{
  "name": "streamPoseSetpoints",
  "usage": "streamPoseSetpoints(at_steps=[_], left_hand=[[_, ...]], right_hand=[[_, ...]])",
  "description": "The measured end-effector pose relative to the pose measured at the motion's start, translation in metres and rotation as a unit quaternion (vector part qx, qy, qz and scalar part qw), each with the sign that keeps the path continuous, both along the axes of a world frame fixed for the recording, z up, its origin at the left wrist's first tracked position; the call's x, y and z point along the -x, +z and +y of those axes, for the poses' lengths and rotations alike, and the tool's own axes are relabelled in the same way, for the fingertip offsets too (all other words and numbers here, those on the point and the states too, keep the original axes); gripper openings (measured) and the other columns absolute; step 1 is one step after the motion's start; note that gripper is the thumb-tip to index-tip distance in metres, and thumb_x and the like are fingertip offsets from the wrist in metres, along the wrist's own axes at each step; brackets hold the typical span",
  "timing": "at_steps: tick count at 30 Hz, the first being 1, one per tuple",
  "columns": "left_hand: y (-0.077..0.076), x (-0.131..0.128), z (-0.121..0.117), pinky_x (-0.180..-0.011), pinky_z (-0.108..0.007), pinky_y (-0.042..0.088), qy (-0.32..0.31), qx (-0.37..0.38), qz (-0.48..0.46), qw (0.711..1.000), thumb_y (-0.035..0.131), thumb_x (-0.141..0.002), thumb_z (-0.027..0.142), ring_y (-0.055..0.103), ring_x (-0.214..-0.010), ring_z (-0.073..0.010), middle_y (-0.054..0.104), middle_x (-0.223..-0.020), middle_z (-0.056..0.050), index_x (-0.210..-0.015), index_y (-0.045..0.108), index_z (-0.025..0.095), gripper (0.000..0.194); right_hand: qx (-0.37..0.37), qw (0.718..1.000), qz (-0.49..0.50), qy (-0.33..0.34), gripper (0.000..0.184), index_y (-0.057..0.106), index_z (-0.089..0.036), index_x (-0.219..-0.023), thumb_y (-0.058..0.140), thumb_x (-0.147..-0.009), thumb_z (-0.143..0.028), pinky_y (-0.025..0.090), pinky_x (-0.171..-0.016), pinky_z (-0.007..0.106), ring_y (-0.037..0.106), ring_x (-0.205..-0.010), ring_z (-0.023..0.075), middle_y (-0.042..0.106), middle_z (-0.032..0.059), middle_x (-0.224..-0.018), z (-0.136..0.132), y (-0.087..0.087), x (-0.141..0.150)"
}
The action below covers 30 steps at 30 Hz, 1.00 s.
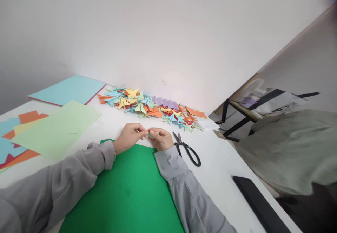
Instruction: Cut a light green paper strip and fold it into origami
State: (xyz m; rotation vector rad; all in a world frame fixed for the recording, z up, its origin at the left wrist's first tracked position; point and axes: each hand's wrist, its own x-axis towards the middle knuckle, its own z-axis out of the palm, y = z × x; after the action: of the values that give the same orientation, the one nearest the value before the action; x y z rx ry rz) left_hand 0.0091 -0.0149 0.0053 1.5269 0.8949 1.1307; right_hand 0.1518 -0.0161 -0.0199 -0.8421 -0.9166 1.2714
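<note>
Just beyond the top edge of a green sheet [131, 191], my two hands meet fingertip to fingertip. My right hand [162, 141] is closed in a pinch on a small piece of light green paper [150, 136], mostly covered by the fingers. Thumb and fingers of my left hand [129, 137] are pinched together at the paper's left edge. Black-handled scissors [188, 148] lie right of my right hand, blades slightly apart. Behind both hands spreads a pile of small folded paper planes [142, 103] in orange, blue, yellow, green and red.
At left lie a light green sheet [60, 125] over coloured scraps [10, 141] and a blue sheet [68, 89]. An orange paper stack [196, 112] is by the wall. A black flat object [259, 203] lies at the table's right edge, with a person in grey-green clothing [289, 148] beyond.
</note>
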Motion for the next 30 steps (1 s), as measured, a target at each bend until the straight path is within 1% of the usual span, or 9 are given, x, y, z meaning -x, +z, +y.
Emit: streamPoseSetpoints(at_steps=[3,7,13,18,25,30], left_hand=[[-0.0001,-0.0019,-0.0010,-0.050,-0.022,0.048,0.009,0.031,-0.014,0.999,0.065,-0.060,0.026,0.053,-0.053,-0.0090,0.059,-0.063,-0.001,-0.068,0.061,0.012,0.016],[-0.0025,-0.0033,-0.0003,-0.049,-0.022,0.049,0.022,0.038,-0.033,0.998,0.068,-0.056,0.026,0.054,-0.054,-0.0096,0.058,-0.065,-0.001,-0.071,0.060,0.012,0.022],[-0.0019,-0.0022,0.0008,-0.045,-0.021,0.047,0.036,0.026,-0.019,0.999,0.067,-0.057,0.030,0.051,-0.047,-0.0074,0.058,-0.062,-0.001,-0.067,0.060,0.012,0.022],[0.0006,-0.0022,-0.0004,-0.045,-0.021,0.046,0.036,0.017,-0.008,0.999,0.066,-0.059,0.030,0.051,-0.046,-0.0075,0.059,-0.061,-0.001,-0.066,0.060,0.012,0.020],[-0.0003,-0.0004,0.0002,-0.049,-0.022,0.046,0.016,-0.012,-0.005,1.000,0.062,-0.062,0.023,0.050,-0.051,-0.0080,0.057,-0.065,-0.002,-0.064,0.061,0.012,0.011],[0.0003,0.0013,0.0002,-0.050,-0.021,0.045,0.001,-0.034,-0.013,0.999,0.063,-0.061,0.024,0.050,-0.053,-0.0085,0.056,-0.063,-0.001,-0.060,0.061,0.013,0.012]], right_hand=[[-0.001,1.000,0.020,-0.008,0.014,0.066,-0.020,-0.051,0.077,-0.044,-0.022,0.043,-0.050,0.025,0.056,-0.053,0.0108,0.066,-0.0020,-0.063,-0.0004,0.0003,0.0012],[0.010,0.999,0.032,-0.012,0.015,0.065,-0.020,-0.052,0.078,-0.043,-0.022,0.043,-0.050,0.025,0.056,-0.052,0.0107,0.066,-0.0021,-0.062,-0.0014,0.0021,0.0015],[0.027,0.999,0.035,-0.019,0.017,0.065,-0.021,-0.051,0.079,-0.041,-0.023,0.045,-0.048,0.025,0.057,-0.052,0.0111,0.066,-0.0024,-0.062,-0.0018,0.0031,0.0013],[0.033,0.999,0.035,-0.017,0.018,0.065,-0.021,-0.052,0.079,-0.041,-0.023,0.046,-0.048,0.025,0.057,-0.053,0.0111,0.065,-0.0028,-0.061,-0.0017,0.0030,0.0009],[0.041,0.999,0.034,-0.009,0.017,0.065,-0.020,-0.053,0.079,-0.043,-0.022,0.046,-0.049,0.023,0.058,-0.053,0.0102,0.066,-0.0031,-0.060,-0.0016,0.0023,-0.0003],[0.044,0.999,0.028,-0.011,0.018,0.065,-0.020,-0.054,0.078,-0.043,-0.022,0.047,-0.050,0.025,0.058,-0.053,0.0117,0.066,-0.0025,-0.059,-0.0015,0.0016,-0.0002]])
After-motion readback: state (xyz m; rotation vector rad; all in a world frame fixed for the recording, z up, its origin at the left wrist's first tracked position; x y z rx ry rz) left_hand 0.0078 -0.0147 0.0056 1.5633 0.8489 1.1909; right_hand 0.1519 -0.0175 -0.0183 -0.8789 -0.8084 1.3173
